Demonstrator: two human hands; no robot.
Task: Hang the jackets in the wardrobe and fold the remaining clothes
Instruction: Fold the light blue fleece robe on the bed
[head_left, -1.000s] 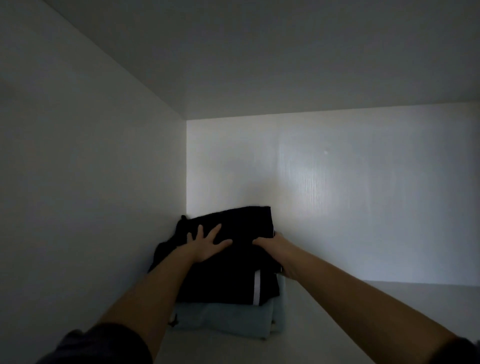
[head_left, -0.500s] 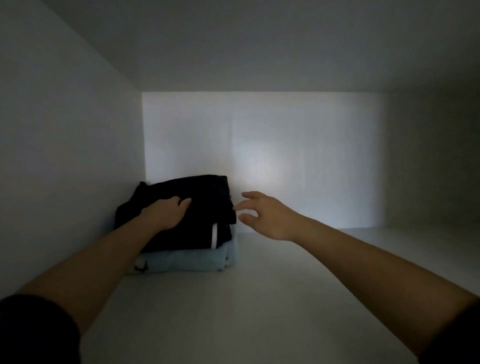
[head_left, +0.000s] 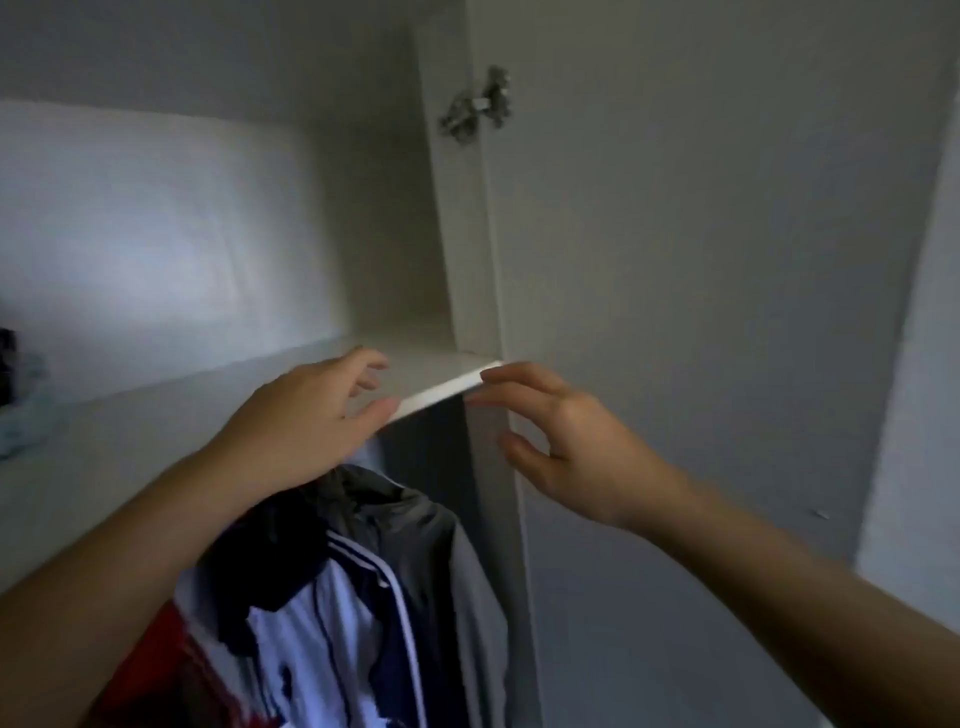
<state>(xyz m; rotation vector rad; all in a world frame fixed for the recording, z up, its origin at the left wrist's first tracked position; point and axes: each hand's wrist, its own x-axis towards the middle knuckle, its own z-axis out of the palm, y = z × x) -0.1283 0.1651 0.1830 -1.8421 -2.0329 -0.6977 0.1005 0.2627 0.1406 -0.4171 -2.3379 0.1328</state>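
Note:
My left hand (head_left: 306, 415) hovers over the front edge of the white wardrobe shelf (head_left: 441, 389), fingers relaxed and holding nothing. To its right my right hand (head_left: 566, 447) is in the air by the shelf's corner, fingers loosely spread and empty. The folded stack of clothes (head_left: 15, 395), dark on top of pale blue, shows only at the far left edge on the shelf. Below the shelf hang several jackets: a grey one (head_left: 467, 582), a white and navy one (head_left: 332, 634) and a red one (head_left: 161, 670).
The open wardrobe door (head_left: 701, 312) stands at the right with a metal hinge (head_left: 475, 106) near the top. A white side panel (head_left: 467, 234) separates the shelf compartment from the door.
Both hands have left the folded stack and drawn back out to the shelf's front edge. The view has swung right and down, so the hanging jackets and door now show.

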